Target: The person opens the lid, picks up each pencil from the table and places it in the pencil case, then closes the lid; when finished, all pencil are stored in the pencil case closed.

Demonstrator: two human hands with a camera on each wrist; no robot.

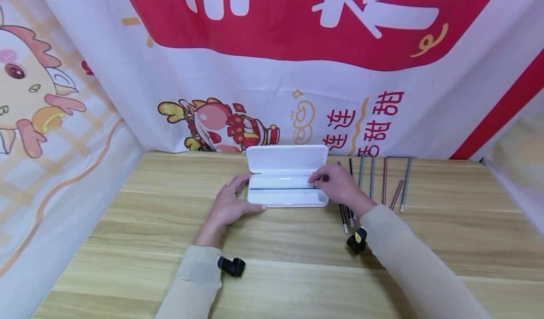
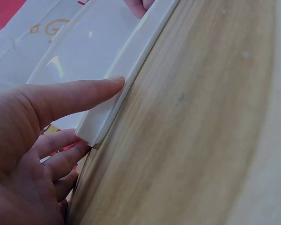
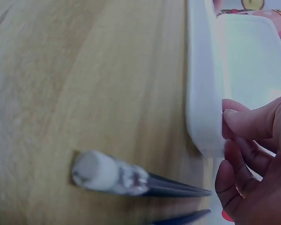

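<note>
An open white pencil case (image 1: 282,198) stands with its lid (image 1: 286,158) raised at the back. My left hand (image 1: 231,204) holds the case at its left end, the thumb (image 2: 93,91) along the front wall and the other fingers at the end. A dark pencil (image 1: 276,188) lies lengthwise in the case. At its right end, my right hand (image 1: 340,186) reaches over the case's right side and pinches the pencil between thumb and fingertips. In the right wrist view the thumb (image 3: 253,123) and index finger meet just inside the wall, hiding the pencil's tip.
Right of the case lie black pencils (image 1: 343,219), partly under my right hand. Farther right are grey-green pencils (image 1: 406,182) and reddish ones (image 1: 385,179), one of them shorter (image 1: 397,193). A printed cloth (image 1: 255,87) hangs at the table's back edge.
</note>
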